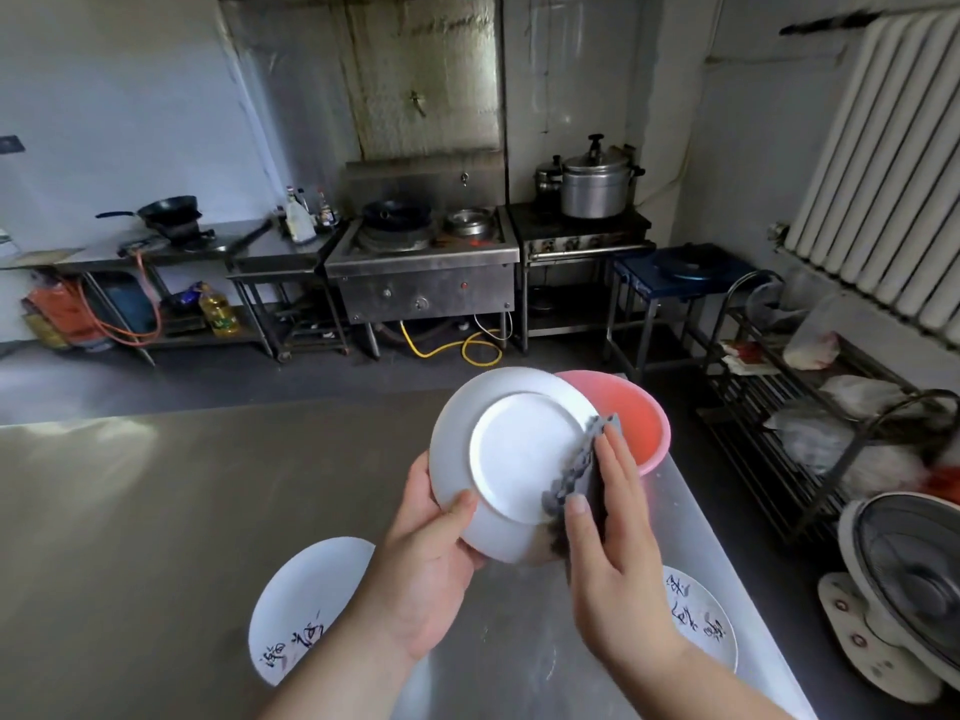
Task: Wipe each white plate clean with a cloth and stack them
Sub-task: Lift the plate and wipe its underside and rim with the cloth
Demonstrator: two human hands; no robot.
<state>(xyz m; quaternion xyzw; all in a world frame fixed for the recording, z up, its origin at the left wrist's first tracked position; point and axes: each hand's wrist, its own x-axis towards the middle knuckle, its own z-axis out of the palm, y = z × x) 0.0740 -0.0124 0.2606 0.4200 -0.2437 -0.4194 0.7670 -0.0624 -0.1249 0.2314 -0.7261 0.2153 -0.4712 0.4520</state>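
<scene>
A white plate point(511, 459) is held up above the steel counter point(156, 511), tilted with its underside and foot ring facing the camera. The left hand point(431, 558) grips the plate's lower left rim, thumb pressed on the back face and the other fingers curled out of sight behind it. The right hand point(613, 537) lies against the plate's right edge with its fingers nearly straight and close together, pinning a grey cloth point(582, 475) to the rim; the thumb presses the cloth onto the back face, and the cloth's scalloped border runs diagonally along that side of the plate. Just behind the held plate, at its upper right, a pink bowl point(641, 423) sits near the counter's far right corner, partly hidden by the plate and cloth. Below and to the left of the held plate a second white plate point(296, 610) lies flat on the counter, with dark scribbled marks on its face, partly covered by the left forearm. Below and to the right of the held plate a third plate point(701, 621) with similar dark marks lies flat near the counter's right edge, partly hidden under the right wrist. Farther right of the held plate, off the counter, a white fan point(904, 589) is seen at floor level.
</scene>
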